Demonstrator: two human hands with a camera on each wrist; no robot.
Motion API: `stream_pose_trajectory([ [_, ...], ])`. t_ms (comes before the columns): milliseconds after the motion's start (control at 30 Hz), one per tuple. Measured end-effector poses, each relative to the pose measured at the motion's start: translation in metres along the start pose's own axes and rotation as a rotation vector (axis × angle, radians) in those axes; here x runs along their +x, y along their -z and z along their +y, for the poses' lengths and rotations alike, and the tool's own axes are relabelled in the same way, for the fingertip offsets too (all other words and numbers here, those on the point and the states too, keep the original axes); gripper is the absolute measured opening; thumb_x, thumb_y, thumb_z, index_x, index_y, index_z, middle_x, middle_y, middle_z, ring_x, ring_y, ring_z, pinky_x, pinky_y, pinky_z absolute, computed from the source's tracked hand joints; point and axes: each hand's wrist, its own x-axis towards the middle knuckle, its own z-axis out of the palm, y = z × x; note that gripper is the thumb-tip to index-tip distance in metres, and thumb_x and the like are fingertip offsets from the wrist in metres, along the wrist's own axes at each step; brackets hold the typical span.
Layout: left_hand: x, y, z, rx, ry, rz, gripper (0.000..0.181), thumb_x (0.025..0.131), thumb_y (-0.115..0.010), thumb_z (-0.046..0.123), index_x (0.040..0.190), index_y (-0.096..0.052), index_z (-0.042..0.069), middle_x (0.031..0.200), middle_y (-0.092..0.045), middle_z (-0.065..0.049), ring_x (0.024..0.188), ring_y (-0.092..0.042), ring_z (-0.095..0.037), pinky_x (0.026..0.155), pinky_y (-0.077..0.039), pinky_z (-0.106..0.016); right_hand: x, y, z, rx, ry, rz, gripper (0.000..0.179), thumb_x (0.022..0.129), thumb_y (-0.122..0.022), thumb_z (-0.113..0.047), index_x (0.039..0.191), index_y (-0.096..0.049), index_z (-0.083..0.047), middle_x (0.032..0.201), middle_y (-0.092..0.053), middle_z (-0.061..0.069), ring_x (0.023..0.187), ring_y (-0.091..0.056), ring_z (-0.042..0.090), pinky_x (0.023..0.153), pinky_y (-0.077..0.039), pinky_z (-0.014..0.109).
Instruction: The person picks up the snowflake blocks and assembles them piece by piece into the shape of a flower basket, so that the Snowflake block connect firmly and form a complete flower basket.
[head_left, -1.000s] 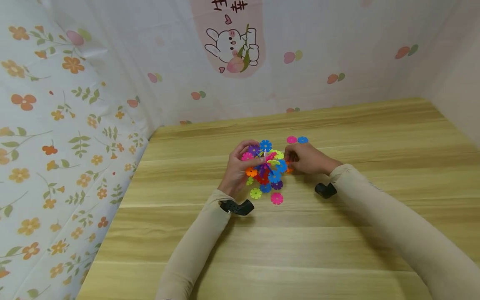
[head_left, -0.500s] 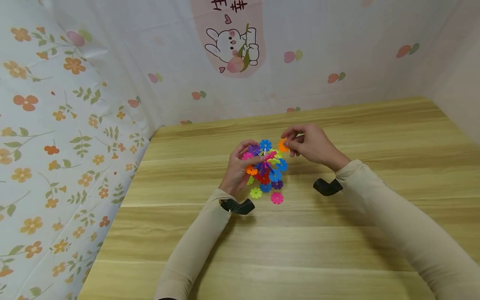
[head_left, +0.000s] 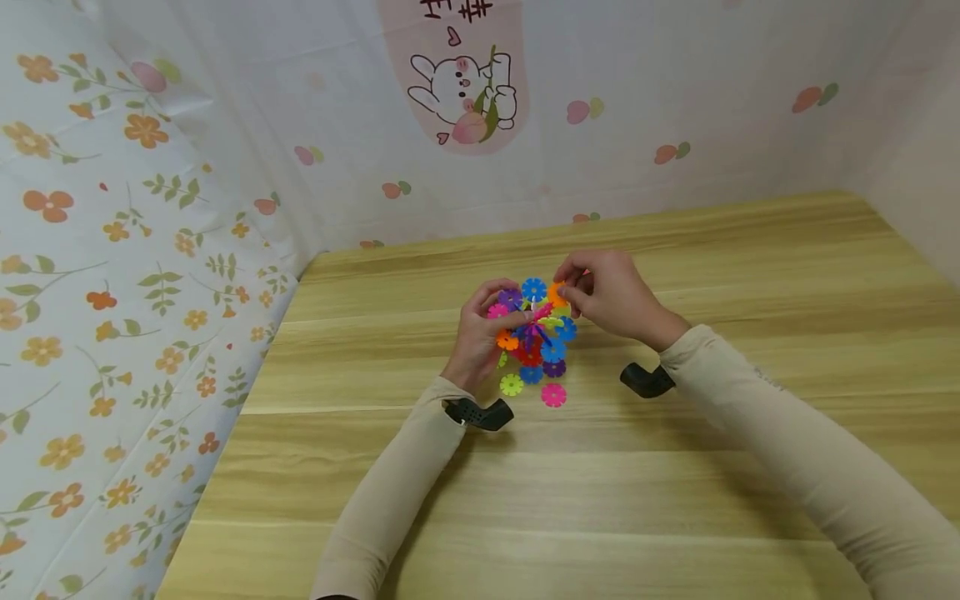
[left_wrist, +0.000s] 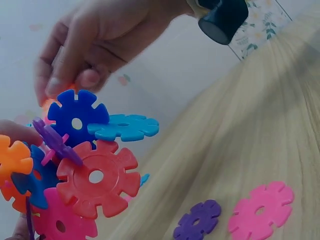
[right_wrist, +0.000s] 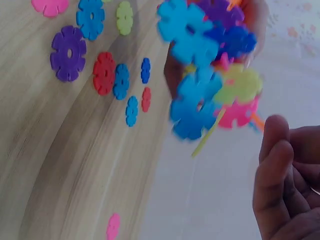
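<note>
Two hands meet over the wood-grain table (head_left: 675,500), and we find a cluster (head_left: 536,333) of interlocked plastic snowflake discs in the air between them, at the centre of our clock. From nine o'clock the left hand (head_left: 474,337) grips it, thumb laid across the front and fingers bent round behind. At two o'clock the right hand (head_left: 615,296) pinches an orange disc (head_left: 556,294) between its thumb and bent fingertips; we cannot tell whether that piece touches the cluster.

The cluster bristles in many directions and many bright colours. We make out a blue disc (head_left: 529,292) at twelve o'clock and a purple disc (head_left: 507,300) at eleven. In the left wrist view the pieces show a round central hole and a notched rim with blunt petals. There a red disc (left_wrist: 112,182) faces us broadly; from it, a dark-blue disc (left_wrist: 87,112) stands upright at eleven o'clock, and a light-blue disc (left_wrist: 117,132) lies steeply tilted at one.

Loose on the table, we see a lime disc (head_left: 507,385) at seven o'clock and a pink disc (head_left: 558,396) between five and six.
</note>
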Motion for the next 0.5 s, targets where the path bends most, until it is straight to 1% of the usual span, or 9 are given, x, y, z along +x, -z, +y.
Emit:
stream_pose_trajectory([
  [100,0.000,-0.002,-0.002,0.008,0.002,0.016,0.040,0.084,-0.067,-0.015,0.103,-0.065,0.021,0.125,-0.047,-0.004,0.095,-0.058,-0.017,0.076,-0.058,-0.021,0.000,-0.004,-0.001,-0.093,0.081,0.049,0.007,0.093,-0.066,0.000,0.099,-0.070,0.003,0.084,-0.072,0.015,0.059,-0.067,0.015,0.059,-0.057,0.029],
  [200,0.001,-0.003,-0.003,0.024,0.002,0.018,0.039,0.084,-0.068,-0.013,0.107,-0.064,0.019,0.128,-0.045,-0.005,0.098,-0.057,-0.019,0.077,-0.057,-0.022,0.000,-0.006,-0.001,-0.146,0.117,0.075,0.008,0.093,-0.066,-0.001,0.098,-0.071,0.003,0.084,-0.073,0.015,0.060,-0.067,0.016,0.062,-0.058,0.032],
  [267,0.001,-0.003,-0.004,0.025,-0.002,0.016,0.038,0.084,-0.068,-0.012,0.111,-0.063,0.015,0.127,-0.046,-0.005,0.099,-0.057,-0.019,0.077,-0.057,-0.022,0.000,-0.006,0.000,-0.136,0.102,0.067,0.007,0.093,-0.066,-0.001,0.097,-0.071,0.002,0.082,-0.073,0.015,0.059,-0.066,0.015,0.059,-0.056,0.028],
  [333,0.001,-0.003,-0.006,0.013,-0.001,0.017,0.037,0.085,-0.068,-0.012,0.112,-0.063,0.012,0.122,-0.048,-0.006,0.097,-0.057,-0.019,0.077,-0.057,-0.022,0.000,-0.007,0.003,-0.104,0.074,0.049,0.006,0.093,-0.066,-0.001,0.096,-0.070,0.002,0.081,-0.072,0.015,0.057,-0.065,0.015,0.056,-0.054,0.024],
  [400,0.000,-0.003,-0.008,-0.004,0.008,0.025,0.037,0.085,-0.068,-0.012,0.112,-0.063,0.012,0.121,-0.049,-0.005,0.097,-0.058,-0.019,0.077,-0.057,-0.022,0.000,-0.007,0.005,-0.057,0.040,0.023,0.005,0.093,-0.066,0.000,0.096,-0.069,0.003,0.081,-0.072,0.016,0.055,-0.065,0.017,0.053,-0.051,0.020],
  [500,0.000,-0.003,-0.012,-0.019,0.026,0.058,0.037,0.085,-0.068,-0.012,0.110,-0.065,0.015,0.125,-0.046,-0.006,0.099,-0.056,-0.019,0.076,-0.056,-0.022,-0.001,-0.009,0.008,0.031,-0.009,-0.005,0.005,0.094,-0.064,0.002,0.097,-0.066,0.004,0.082,-0.071,0.019,0.055,-0.066,0.020,0.051,-0.052,0.020],
])
